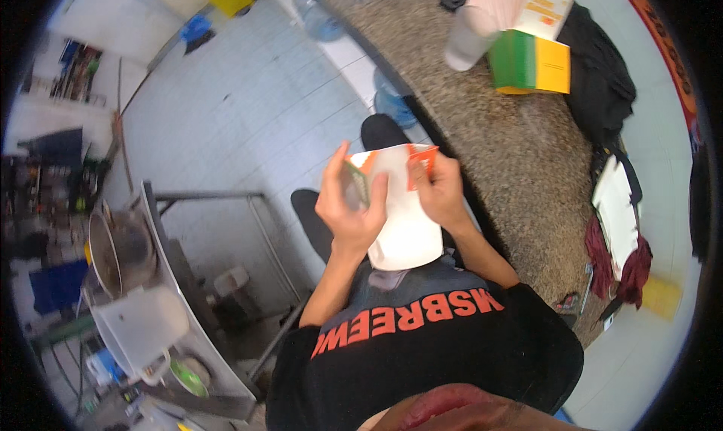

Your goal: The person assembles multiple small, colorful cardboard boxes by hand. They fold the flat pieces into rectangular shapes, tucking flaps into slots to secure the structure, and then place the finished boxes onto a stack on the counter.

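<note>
Gripping white folded cardboard carton [403,220] at frame centre, left hand [350,205] and right hand [440,190] clamped on orange top flaps, still unclosed.

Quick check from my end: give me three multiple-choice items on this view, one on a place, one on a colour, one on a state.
1. Where does the green and yellow box stand?
A. on the speckled counter
B. on the floor
C. in the person's lap

2. What colour are the flaps of the white carton?
A. blue
B. orange
C. black

3. How is the carton held?
A. by the left hand alone
B. by both hands, with the right hand
C. lying untouched

Key: 1 A, it rests on the granite top; 2 B, orange tabs show at its upper end; 3 B, fingers of both hands grip it.
</note>
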{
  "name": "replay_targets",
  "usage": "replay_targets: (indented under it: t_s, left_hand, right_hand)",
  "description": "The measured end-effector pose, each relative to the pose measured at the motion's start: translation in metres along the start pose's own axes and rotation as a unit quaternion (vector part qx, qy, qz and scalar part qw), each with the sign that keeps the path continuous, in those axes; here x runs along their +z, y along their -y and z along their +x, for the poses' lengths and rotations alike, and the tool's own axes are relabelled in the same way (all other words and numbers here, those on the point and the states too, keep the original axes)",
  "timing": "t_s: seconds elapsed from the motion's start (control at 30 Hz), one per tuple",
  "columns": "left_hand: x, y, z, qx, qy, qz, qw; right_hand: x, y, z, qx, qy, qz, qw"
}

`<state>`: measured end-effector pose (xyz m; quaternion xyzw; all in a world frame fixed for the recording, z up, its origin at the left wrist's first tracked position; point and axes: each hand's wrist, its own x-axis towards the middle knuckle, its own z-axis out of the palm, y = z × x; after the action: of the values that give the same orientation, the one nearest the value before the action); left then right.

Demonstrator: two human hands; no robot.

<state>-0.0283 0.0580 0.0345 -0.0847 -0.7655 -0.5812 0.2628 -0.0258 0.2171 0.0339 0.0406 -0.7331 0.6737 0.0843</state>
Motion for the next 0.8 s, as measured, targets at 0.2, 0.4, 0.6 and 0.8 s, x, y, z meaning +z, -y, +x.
replay_targets:
  t_s: [0.2, 0.4, 0.6, 0.8]
  left_hand:
    - [-0.006, 0.0, 0.007, -0.005, -0.018, 0.105, 0.994]
    - [-0.017, 0.008, 0.013, -0.184, 0.031, -0.019, 0.982]
    - [-0.019, 0.009, 0.014, -0.216, 0.084, -0.23, 0.945]
    - [-0.026, 0.015, 0.011, -0.264, 0.079, -0.37, 0.887]
  right_hand:
    - [0.008, 0.027, -0.006, -0.075, -0.005, -0.134, 0.988]
    - [0.014, 0.039, 0.0, -0.072, 0.012, -0.168, 0.983]
    - [0.015, 0.034, 0.012, -0.076, -0.02, -0.166, 0.983]
    - [0.014, 0.032, 0.013, -0.068, -0.008, -0.166, 0.984]
